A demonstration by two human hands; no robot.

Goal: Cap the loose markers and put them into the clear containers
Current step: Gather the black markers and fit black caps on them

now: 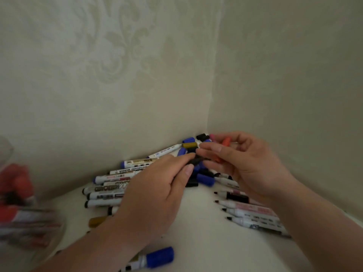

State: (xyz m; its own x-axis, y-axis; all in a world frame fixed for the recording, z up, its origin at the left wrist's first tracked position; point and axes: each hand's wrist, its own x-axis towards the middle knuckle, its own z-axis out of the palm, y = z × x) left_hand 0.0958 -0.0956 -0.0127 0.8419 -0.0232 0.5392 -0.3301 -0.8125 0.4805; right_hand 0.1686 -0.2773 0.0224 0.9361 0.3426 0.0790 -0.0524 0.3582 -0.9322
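Nearest the camera, a capped blue marker (155, 257) lies alone on the white surface (196, 222), and at the left edge a blurred clear container (25, 213) already holds red-capped markers. Further in, the left hand (155, 195) rests over a row of white-barrelled markers (106, 191) and pinches a black marker (194, 160) between thumb and fingertips. The right hand (239, 160) meets it fingertip to fingertip, pinching at the same marker while an orange marker (223, 149) is tucked in its curled fingers. Uncapped markers (245, 211) lie beneath that wrist. Beyond, loose caps (198, 142) pile into the wall corner. The step in hand looks like capping; next, the cap needs aligning and pressing home, then carrying left to the container.
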